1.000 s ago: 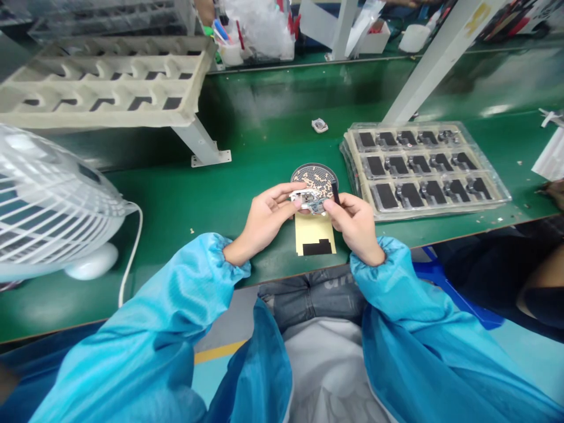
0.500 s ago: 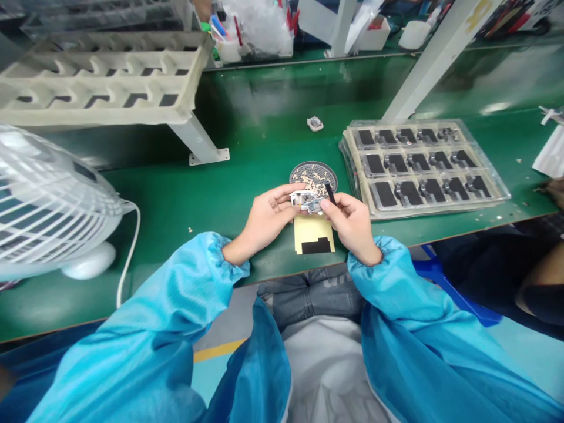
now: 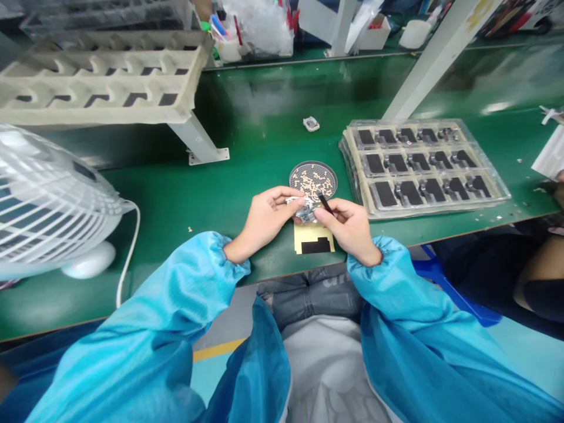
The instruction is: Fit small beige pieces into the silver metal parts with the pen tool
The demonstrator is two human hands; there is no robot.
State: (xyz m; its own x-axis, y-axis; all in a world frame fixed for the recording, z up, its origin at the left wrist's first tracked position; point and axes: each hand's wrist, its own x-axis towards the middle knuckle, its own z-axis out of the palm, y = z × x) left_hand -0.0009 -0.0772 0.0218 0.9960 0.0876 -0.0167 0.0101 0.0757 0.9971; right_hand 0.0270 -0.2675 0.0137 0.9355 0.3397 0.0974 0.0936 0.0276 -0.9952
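Between my hands is a small silvery-white device part (image 3: 305,212), just above a yellow paper pad (image 3: 304,235) that carries a black strip (image 3: 316,245). My left hand (image 3: 272,216) is closed on the part's left side, thumb on top. My right hand (image 3: 346,226) pinches its right side with thumb and fingers. A slim black tool or strip (image 3: 325,204) sticks up from the right fingers; its exact kind I cannot make out. Just beyond the hands lies a round dark dish (image 3: 292,176) of small beige and black pieces.
To the right is a stack of clear trays (image 3: 383,208) with black-faced parts. A similar small part (image 3: 311,124) lies farther back on the green table (image 3: 259,141). At the left stand a white fan (image 3: 53,205) and a raised beige tray (image 3: 185,100). A person's arm (image 3: 546,270) shows at right.
The device part has tilted and come slightly nearer to me. The black tool or strip leans more to the left. The loose part at the back has shifted a little left.
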